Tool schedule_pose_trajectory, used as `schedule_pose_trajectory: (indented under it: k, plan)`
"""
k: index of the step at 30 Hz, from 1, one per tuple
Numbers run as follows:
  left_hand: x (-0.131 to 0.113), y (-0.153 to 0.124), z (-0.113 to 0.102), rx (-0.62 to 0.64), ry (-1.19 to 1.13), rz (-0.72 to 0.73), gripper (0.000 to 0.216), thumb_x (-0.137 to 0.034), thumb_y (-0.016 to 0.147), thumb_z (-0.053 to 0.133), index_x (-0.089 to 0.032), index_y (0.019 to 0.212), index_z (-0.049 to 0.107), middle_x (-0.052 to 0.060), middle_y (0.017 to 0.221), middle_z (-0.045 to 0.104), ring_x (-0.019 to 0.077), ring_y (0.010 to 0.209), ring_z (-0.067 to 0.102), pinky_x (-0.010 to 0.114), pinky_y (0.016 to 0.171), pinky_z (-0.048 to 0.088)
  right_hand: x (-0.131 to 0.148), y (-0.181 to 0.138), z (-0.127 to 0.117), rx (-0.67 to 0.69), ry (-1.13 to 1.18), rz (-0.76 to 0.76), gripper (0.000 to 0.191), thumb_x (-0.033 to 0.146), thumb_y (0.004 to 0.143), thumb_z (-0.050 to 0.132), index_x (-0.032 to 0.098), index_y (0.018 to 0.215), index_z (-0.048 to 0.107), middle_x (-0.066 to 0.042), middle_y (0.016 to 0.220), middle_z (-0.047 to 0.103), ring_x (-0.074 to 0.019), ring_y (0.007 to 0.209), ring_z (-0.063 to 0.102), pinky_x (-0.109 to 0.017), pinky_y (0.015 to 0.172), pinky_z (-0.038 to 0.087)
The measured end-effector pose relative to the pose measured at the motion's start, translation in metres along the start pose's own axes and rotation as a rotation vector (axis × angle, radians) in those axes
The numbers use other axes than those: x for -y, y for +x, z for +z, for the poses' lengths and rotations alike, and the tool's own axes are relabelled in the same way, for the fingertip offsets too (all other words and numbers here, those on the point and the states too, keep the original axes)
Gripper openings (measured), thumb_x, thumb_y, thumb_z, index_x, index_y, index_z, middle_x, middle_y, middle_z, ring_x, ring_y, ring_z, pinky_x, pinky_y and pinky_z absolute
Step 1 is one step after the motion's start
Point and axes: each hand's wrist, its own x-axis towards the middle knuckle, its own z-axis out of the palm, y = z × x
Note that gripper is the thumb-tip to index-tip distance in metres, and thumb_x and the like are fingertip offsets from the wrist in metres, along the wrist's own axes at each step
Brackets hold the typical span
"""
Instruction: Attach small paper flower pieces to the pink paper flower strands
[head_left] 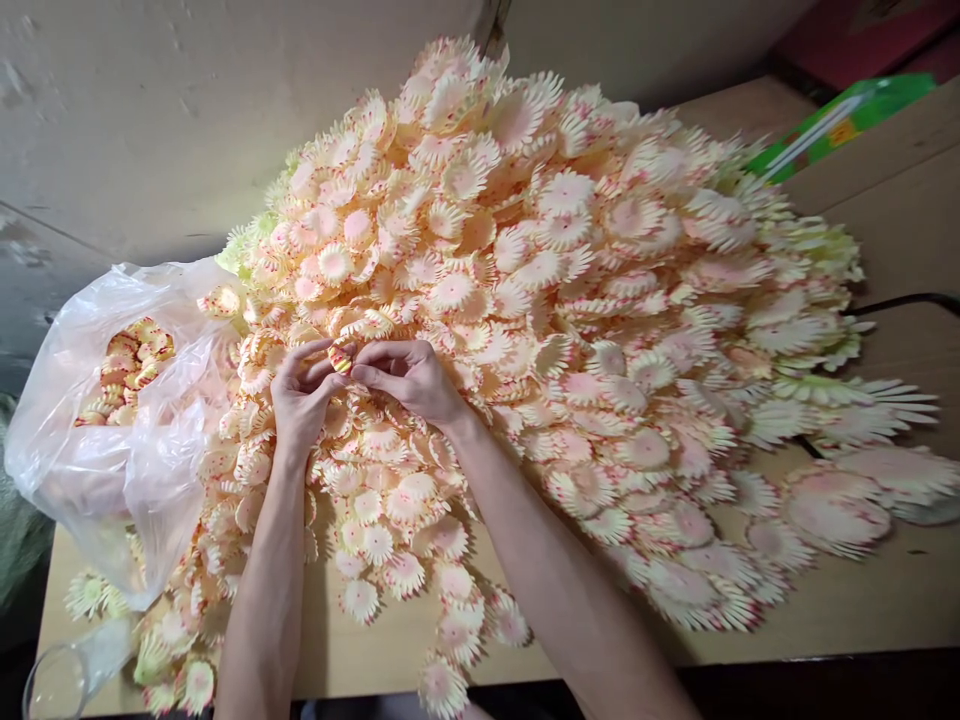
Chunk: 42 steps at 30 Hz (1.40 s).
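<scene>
A small rolled flower bud, yellow with red stripes, is pinched between the thumb and fingers of my left hand. From the other side, my right hand meets it with thumb and forefinger closed at its edge. Both hands hover over a large heap of artificial flower petal pieces. These are round, fringed, cream and pale pink, with red-specked rims. More loose petal pieces are spread between my forearms.
Left of my hands, a translucent plastic bag holds several rolled buds. A clear cup lies at the table's front left corner. At the right are a green packet and cardboard. A wall stands behind.
</scene>
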Motion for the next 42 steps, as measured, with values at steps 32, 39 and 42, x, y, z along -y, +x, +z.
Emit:
schedule_pose_trajectory:
  k: [32,39,42]
  plan:
    - [-0.007,-0.001,0.007,0.005,-0.133,-0.081,0.02,-0.04,0.084,0.071,-0.02,0.088,0.071,0.006,0.119,0.065,0.0076,0.074,0.061,0.019,0.062,0.056,0.0,0.003,0.001,-0.248,0.275,0.149,0.025,0.038,0.07,0.079,0.019,0.071,0.062,0.004,0.062,0.06,-0.0068,0.049,0.049,-0.021,0.046,0.04]
    - [-0.008,0.002,0.002,-0.106,-0.272,0.02,0.023,-0.036,0.082,0.07,-0.019,0.068,0.063,0.007,0.103,0.07,0.024,0.11,0.065,0.036,0.08,0.061,-0.007,0.009,-0.004,-0.387,0.373,0.14,0.026,0.04,0.076,0.064,0.021,0.068,0.048,0.005,0.056,0.051,-0.0085,0.044,0.045,-0.022,0.041,0.037]
    - [-0.007,0.0,0.001,-0.014,-0.25,0.019,0.022,-0.026,0.076,0.074,-0.017,0.063,0.058,0.006,0.102,0.07,0.0237,0.11,0.064,0.04,0.088,0.059,-0.006,0.007,-0.005,-0.3,0.272,0.139,0.024,0.039,0.078,0.066,0.021,0.071,0.052,0.005,0.056,0.051,-0.0082,0.044,0.045,-0.022,0.041,0.034]
